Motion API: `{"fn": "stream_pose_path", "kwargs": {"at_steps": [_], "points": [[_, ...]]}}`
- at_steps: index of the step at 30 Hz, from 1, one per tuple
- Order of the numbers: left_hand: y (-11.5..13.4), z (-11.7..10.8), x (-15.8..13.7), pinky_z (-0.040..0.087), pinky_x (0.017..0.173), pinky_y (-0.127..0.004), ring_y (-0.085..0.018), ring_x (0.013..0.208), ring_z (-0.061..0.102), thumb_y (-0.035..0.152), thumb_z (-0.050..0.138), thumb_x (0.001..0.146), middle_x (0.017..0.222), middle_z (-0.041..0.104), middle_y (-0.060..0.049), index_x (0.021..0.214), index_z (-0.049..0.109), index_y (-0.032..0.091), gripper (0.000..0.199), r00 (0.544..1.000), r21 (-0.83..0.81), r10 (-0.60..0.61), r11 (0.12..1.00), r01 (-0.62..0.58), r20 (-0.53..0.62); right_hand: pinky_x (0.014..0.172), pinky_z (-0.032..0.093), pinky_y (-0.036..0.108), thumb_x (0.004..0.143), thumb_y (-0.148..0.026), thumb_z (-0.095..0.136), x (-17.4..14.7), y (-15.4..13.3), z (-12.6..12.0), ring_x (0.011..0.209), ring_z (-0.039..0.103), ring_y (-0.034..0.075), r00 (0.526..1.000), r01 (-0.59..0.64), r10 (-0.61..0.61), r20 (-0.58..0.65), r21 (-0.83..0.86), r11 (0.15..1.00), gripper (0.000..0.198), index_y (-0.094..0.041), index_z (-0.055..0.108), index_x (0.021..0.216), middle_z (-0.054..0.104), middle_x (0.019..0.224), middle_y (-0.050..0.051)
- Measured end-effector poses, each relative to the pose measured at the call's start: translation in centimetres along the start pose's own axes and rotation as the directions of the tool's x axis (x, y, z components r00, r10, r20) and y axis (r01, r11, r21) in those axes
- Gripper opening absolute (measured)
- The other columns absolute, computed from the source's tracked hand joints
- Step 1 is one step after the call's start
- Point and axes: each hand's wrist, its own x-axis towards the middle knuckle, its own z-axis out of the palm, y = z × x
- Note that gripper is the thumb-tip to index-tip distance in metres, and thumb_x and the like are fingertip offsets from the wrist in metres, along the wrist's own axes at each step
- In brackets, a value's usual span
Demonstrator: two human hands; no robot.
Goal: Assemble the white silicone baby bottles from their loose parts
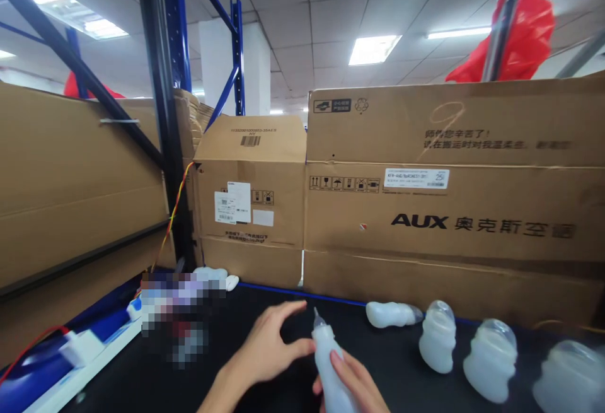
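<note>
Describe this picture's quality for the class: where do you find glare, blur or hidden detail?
Head view: the square ceiling light glares white; head view, right edge: the last white container looks blurred, its outline soft; head view, left: a pixelated patch hides detail; head view, bottom: the held white bottle looks clearer.

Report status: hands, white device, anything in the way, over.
Right hand gripping white device, pointed tip up. Left hand open beside it, thumb contact unclear. Other white devices to the right, apart from hands.
</note>
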Motion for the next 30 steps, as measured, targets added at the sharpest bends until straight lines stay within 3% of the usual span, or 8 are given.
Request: {"fn": "stream_pose_path", "kwargs": {"at_steps": [2, 4, 7, 11, 14, 22, 27, 30], "points": [[-1.1, -2.4, 0.2, 0.036, 0.117, -0.045, -0.033, 0.137, 0.053, 0.046, 0.074, 0.083, 0.148, 0.061, -0.011, 0.138, 0.066, 0.028, 0.059, 0.987, 0.520, -0.083, 0.842, 0.143, -0.137, 0.061, 0.050, 0.027, 0.067, -0.073, 0.084, 0.2, -0.2, 0.1, 0.067, 0.070, 0.020, 0.989, 0.126, -0.129, -0.066, -0.057, 0.990, 0.065, -0.019, 0.069, 0.099, 0.076, 0.077, 0.006], [-2.7, -4.5, 0.1, 0.035, 0.114, -0.055, -0.042, 0.135, 0.052, 0.033, 0.074, 0.080, 0.143, 0.061, -0.022, 0.131, 0.070, 0.016, 0.054, 0.955, 0.655, -0.181, 0.697, 0.292, -0.234, 0.067, 0.052, 0.028, 0.064, -0.067, 0.088, 0.3, -0.3, 0.1, 0.081, 0.073, 0.024, 0.965, 0.225, -0.233, -0.122, -0.078, 0.971, 0.062, -0.021, 0.067, 0.100, 0.076, 0.081, 0.005], [-5.0, -6.5, 0.0, 0.037, 0.106, -0.060, -0.046, 0.128, 0.056, 0.032, 0.069, 0.083, 0.135, 0.065, -0.025, 0.124, 0.071, 0.012, 0.046, 0.912, 0.667, -0.263, 0.621, 0.410, -0.316, 0.069, 0.052, 0.030, 0.066, -0.068, 0.086, 0.3, -0.2, 0.1, 0.089, 0.073, 0.028, 0.941, 0.274, -0.293, -0.170, -0.125, 0.953, 0.060, -0.022, 0.066, 0.099, 0.074, 0.083, 0.004], [-6.8, -7.2, 0.0, 0.047, 0.094, -0.049, -0.037, 0.110, 0.070, 0.034, 0.053, 0.096, 0.118, 0.075, -0.019, 0.120, 0.070, 0.015, 0.034, 0.870, 0.635, -0.326, 0.595, 0.493, -0.369, 0.071, 0.053, 0.033, 0.069, -0.070, 0.082, 0.3, 0.0, 0.2, 0.090, 0.072, 0.028, 0.930, 0.283, -0.314, -0.194, -0.172, 0.944, 0.060, -0.023, 0.066, 0.103, 0.072, 0.083, 0.004], [-7.0, -6.7, 0.2, 0.050, 0.083, -0.041, -0.034, 0.099, 0.075, 0.034, 0.055, 0.097, 0.108, 0.078, -0.017, 0.111, 0.072, 0.017, 0.029, 0.856, 0.610, -0.357, 0.600, 0.517, -0.374, 0.071, 0.053, 0.034, 0.070, -0.070, 0.081, 0.2, 0.1, 0.4, 0.090, 0.071, 0.029, 0.923, 0.287, -0.324, -0.207, -0.187, 0.939, 0.059, -0.023, 0.066, 0.102, 0.072, 0.084, 0.004], [-3.9, -3.3, 1.1, 0.045, 0.078, -0.029, -0.021, 0.087, 0.073, 0.042, 0.050, 0.101, 0.088, 0.078, -0.002, 0.100, 0.076, 0.028, 0.030, 0.943, 0.615, -0.198, 0.719, 0.324, -0.266, 0.069, 0.050, 0.033, 0.072, -0.067, 0.081, -0.2, -0.2, 0.4, 0.076, 0.065, 0.022, 0.922, 0.287, -0.332, -0.199, -0.223, 0.931, 0.057, -0.021, 0.067, 0.103, 0.069, 0.080, 0.002], [-3.7, -3.1, 0.8, 0.039, 0.103, -0.049, -0.037, 0.120, 0.059, 0.031, 0.053, 0.097, 0.121, 0.070, -0.019, 0.116, 0.072, 0.014, 0.032, 0.878, 0.624, -0.201, 0.636, 0.455, -0.435, 0.068, 0.049, 0.030, 0.074, -0.067, 0.079, -0.1, 0.1, 0.1, 0.074, 0.061, 0.020, 0.928, 0.277, -0.326, -0.181, -0.250, 0.928, 0.056, -0.021, 0.067, 0.104, 0.067, 0.080, 0.001], [-4.8, -3.8, 0.5, 0.042, 0.099, -0.058, -0.046, 0.122, 0.057, 0.025, 0.058, 0.092, 0.125, 0.064, -0.028, 0.124, 0.068, 0.007, 0.039, 0.813, 0.571, -0.264, 0.601, 0.559, -0.519, 0.066, 0.047, 0.029, 0.075, -0.069, 0.077, 0.0, 0.4, 0.1, 0.071, 0.059, 0.019, 0.927, 0.266, -0.327, -0.182, -0.295, 0.918, 0.058, -0.022, 0.066, 0.106, 0.065, 0.078, 0.000]]}}
